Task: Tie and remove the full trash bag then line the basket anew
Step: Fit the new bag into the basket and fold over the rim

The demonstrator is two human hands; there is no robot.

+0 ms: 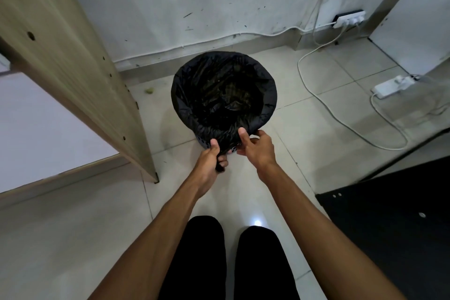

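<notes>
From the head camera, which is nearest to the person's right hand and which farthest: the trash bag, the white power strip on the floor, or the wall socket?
From the right hand:
1. Trash bag, pinched in its fingers.
2. White power strip, on the floor to the right.
3. Wall socket, up by the far wall.

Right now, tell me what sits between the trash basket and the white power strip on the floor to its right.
Head view: between the basket and the power strip lies bare floor tile, crossed by one white cable.
</notes>
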